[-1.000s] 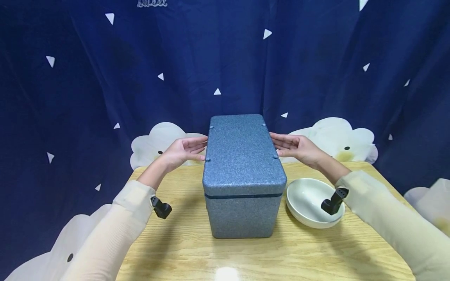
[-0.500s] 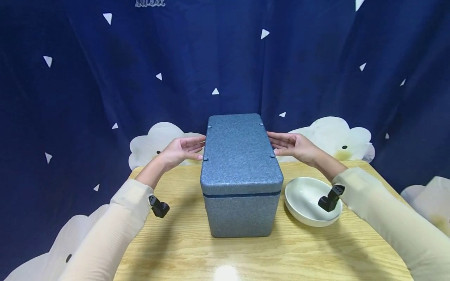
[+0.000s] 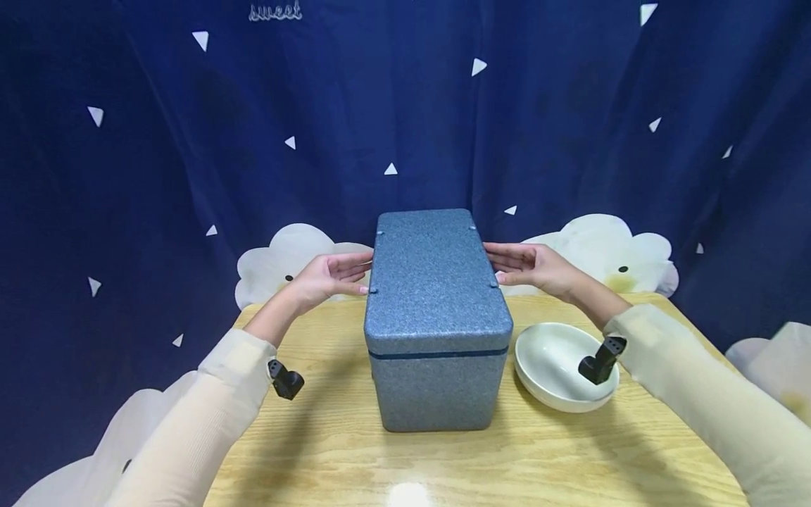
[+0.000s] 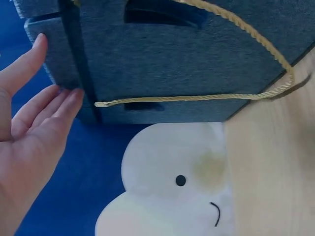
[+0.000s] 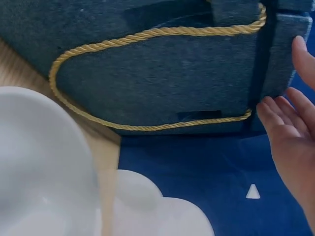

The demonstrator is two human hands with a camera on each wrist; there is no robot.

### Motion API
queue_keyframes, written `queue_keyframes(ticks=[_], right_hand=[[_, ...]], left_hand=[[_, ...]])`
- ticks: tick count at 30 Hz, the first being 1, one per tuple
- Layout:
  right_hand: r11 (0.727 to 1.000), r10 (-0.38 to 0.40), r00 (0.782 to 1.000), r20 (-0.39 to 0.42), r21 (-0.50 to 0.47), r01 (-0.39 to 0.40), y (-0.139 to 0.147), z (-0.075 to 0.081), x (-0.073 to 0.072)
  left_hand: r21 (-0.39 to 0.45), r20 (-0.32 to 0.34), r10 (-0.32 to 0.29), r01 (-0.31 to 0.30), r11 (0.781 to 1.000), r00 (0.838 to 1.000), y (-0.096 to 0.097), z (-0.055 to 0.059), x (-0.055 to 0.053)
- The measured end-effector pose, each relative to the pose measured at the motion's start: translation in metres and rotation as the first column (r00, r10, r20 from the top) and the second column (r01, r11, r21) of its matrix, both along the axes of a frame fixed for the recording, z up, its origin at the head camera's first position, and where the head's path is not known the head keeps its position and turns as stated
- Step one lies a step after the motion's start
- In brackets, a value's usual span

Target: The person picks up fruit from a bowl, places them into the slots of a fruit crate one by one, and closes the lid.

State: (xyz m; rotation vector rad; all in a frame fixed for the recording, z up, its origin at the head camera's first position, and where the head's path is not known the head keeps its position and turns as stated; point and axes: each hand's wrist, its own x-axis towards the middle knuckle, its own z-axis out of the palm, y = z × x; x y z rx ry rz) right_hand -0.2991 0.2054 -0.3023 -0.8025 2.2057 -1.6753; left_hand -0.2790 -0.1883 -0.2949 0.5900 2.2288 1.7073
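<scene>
A blue-grey foam cooler box (image 3: 437, 394) stands mid-table with its lid (image 3: 437, 274) on. My left hand (image 3: 323, 278) is at the lid's left side, its fingers straight. In the left wrist view, the thumb and fingertips (image 4: 74, 96) meet the lid's side near the seam. On the opposite side my right hand (image 3: 538, 267) mirrors it; its fingertips (image 5: 268, 105) lie by the seam in the right wrist view. A gold rope handle (image 4: 197, 98) hangs on the left wall, and another gold rope (image 5: 147, 33) on the right wall.
A white bowl (image 3: 551, 352) sits on the wooden table (image 3: 317, 451), to the right of the box and below my right forearm. Behind the table hangs a dark blue curtain (image 3: 431, 105) with white triangles and clouds.
Both hands keep their places at the lid's sides, and the box and bowl stay put. Only the head view shifts slightly.
</scene>
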Motion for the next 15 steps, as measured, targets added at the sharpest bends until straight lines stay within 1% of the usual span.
queue_keyframes(ticks=[2,4,6,8,10,11,13,15], right_hand=[[0.999,-0.024,1.0,-0.017,0.032,0.025,0.001,0.008,0.002],[0.996,-0.062,0.997,-0.037,0.059,0.064,0.001,0.018,0.003],[0.991,-0.1,0.993,-0.063,0.088,0.106,-0.001,0.03,0.003],[0.981,-0.129,0.987,-0.094,0.133,0.141,-0.005,0.042,0.002],[0.97,-0.135,0.984,-0.117,0.186,0.156,-0.011,0.054,0.001],[0.962,-0.128,0.982,-0.136,0.223,0.157,-0.015,0.059,0.0],[0.942,-0.1,0.981,-0.168,0.3,0.147,-0.023,0.069,-0.002],[0.918,-0.05,0.98,-0.194,0.378,0.121,-0.031,0.077,-0.004]], left_hand=[[-0.033,-0.032,-0.001,0.0,0.999,0.999,-0.001,0.007,0.001],[-0.062,-0.065,0.009,-0.013,0.998,0.998,-0.001,0.017,0.001],[-0.086,-0.099,0.015,-0.023,0.996,0.995,0.0,0.031,0.0],[-0.117,-0.128,0.008,-0.023,0.993,0.992,0.003,0.045,0.0],[-0.18,-0.169,-0.007,-0.024,0.983,0.986,0.007,0.059,-0.001],[-0.226,-0.188,-0.015,-0.028,0.974,0.982,0.01,0.066,0.0],[-0.328,-0.228,-0.046,-0.033,0.944,0.973,0.018,0.079,0.0],[-0.429,-0.255,-0.079,-0.039,0.902,0.964,0.027,0.09,0.0]])
